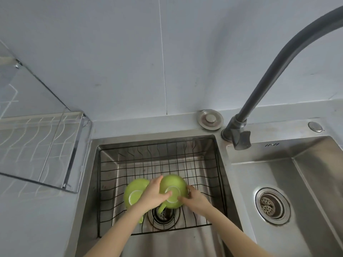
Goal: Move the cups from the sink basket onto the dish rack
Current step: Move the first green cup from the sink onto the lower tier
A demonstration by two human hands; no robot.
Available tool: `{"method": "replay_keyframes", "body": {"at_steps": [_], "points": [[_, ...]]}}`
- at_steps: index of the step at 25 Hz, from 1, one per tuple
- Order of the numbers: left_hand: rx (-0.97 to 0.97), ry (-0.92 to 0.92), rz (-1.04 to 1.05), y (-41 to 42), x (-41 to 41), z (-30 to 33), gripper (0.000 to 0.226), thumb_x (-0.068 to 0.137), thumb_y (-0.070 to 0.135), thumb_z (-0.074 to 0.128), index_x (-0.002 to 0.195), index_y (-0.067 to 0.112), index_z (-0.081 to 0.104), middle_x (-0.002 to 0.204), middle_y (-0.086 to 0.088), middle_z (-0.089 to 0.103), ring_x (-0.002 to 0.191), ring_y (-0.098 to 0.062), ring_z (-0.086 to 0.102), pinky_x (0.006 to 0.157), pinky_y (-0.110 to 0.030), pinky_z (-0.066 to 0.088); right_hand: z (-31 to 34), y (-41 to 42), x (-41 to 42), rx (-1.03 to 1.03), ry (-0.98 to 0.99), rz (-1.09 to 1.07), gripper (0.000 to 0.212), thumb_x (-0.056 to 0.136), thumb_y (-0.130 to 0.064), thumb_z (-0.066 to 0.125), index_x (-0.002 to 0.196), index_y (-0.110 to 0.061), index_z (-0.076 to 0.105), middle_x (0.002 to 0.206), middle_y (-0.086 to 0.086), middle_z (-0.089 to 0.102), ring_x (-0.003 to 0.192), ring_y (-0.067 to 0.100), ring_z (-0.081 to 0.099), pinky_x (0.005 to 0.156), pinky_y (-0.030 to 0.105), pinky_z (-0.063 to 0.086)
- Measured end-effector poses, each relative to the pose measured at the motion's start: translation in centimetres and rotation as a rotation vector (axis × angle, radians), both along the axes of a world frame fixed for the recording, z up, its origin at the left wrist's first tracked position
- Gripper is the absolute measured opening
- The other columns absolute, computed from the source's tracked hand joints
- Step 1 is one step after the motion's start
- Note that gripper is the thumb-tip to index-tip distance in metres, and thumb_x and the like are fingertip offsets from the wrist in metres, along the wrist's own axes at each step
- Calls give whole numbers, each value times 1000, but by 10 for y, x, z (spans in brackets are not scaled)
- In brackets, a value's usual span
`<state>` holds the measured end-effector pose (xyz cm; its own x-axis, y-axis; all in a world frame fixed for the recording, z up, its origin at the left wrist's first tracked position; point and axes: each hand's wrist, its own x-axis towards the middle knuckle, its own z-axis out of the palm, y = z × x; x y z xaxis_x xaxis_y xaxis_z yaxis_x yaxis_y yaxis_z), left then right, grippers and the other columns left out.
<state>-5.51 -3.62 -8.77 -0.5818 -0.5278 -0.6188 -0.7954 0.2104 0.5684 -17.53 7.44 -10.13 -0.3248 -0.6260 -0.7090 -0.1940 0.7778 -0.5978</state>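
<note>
Two green cups lie upside down in the black wire sink basket (pixel 204 160), their pale base rings facing up. The right cup (pixel 173 182) is gripped from both sides: my left hand (pixel 155 193) holds its left flank and my right hand (pixel 194 198) its right flank. Its handle pokes down toward the drain. The left cup (pixel 132 191) rests beside it, partly hidden under my left wrist. The dish rack (pixel 42 145), white wire in a clear tray, stands on the counter at the left and holds nothing.
A dark curved faucet (pixel 269 75) arches over the right side, its base between the two steel basins. A second basin with a strainer drain (pixel 272 204) lies to the right. A round metal plug (pixel 209 119) sits on the back ledge against the grey tiled wall.
</note>
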Motion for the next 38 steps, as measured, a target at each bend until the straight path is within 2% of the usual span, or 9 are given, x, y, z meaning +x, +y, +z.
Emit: {"method": "replay_keyframes", "body": {"at_steps": [4, 9, 16, 21, 26, 31, 35, 36, 38], "points": [[20, -12, -1, 0, -7, -11, 73, 84, 33, 57, 142, 14, 17, 148, -10, 28, 134, -23, 31, 110, -33, 29, -14, -4, -2, -1, -52, -101, 63, 85, -27, 59, 139, -11, 30, 131, 11, 55, 120, 25, 51, 99, 32, 43], [-71, -21, -51, -5, -6, -17, 67, 86, 29, 54, 142, 15, 20, 149, -7, 30, 135, -21, 31, 110, -30, 26, -23, -6, 0, -9, -85, -208, 59, 82, -26, 62, 134, -10, 39, 127, 12, 57, 116, 26, 54, 100, 39, 46], [-116, -10, -73, -4, -3, -13, 60, 89, 24, 49, 142, 17, 21, 145, -10, 34, 133, -22, 34, 109, -29, 28, -23, 0, 6, -64, -51, -300, 55, 81, -26, 64, 130, -12, 46, 122, 10, 61, 106, 21, 57, 87, 27, 46], [-66, 48, -15, -2, -10, -6, 57, 89, 26, 49, 141, 22, 24, 134, -11, 41, 121, -22, 43, 98, -24, 34, -10, 3, 5, -96, -51, -406, 48, 85, -27, 58, 129, -12, 48, 100, 1, 57, 96, 16, 55, 82, 26, 44], [7, 121, 79, 0, -4, 11, 57, 86, 30, 55, 138, 25, 32, 131, -10, 42, 116, -26, 47, 99, -30, 38, 14, 4, 2, -144, -12, -425, 49, 87, -29, 56, 131, -13, 45, 111, 8, 59, 94, 15, 51, 77, 24, 40], [67, 226, 160, 6, 16, 40, 60, 82, 33, 60, 136, 28, 35, 136, -7, 39, 118, -23, 48, 104, -38, 40, 46, 8, 8, -197, 53, -392, 49, 87, -33, 54, 132, -15, 44, 121, 13, 54, 103, 22, 54, 83, 29, 47], [101, 286, 118, 14, 41, 68, 70, 79, 29, 66, 138, 27, 29, 138, -8, 36, 109, -18, 55, 94, -29, 45, 77, 13, 19, -265, 106, -354, 46, 87, -37, 53, 127, -16, 50, 116, 9, 60, 95, 16, 53, 65, 20, 43], [93, 299, 110, 17, 48, 74, 72, 78, 28, 67, 139, 28, 28, 137, -7, 35, 106, -18, 55, 89, -26, 45, 85, 14, 23, -283, 109, -343, 46, 86, -38, 54, 127, -16, 50, 117, 9, 61, 96, 16, 53, 66, 20, 44], [70, 316, 97, 21, 63, 86, 77, 76, 27, 69, 140, 29, 24, 135, -6, 34, 100, -14, 55, 85, -25, 45, 99, 18, 34, -316, 122, -311, 48, 86, -40, 54, 128, -17, 50, 121, 9, 60, 106, 20, 55, 84, 28, 47]]}}
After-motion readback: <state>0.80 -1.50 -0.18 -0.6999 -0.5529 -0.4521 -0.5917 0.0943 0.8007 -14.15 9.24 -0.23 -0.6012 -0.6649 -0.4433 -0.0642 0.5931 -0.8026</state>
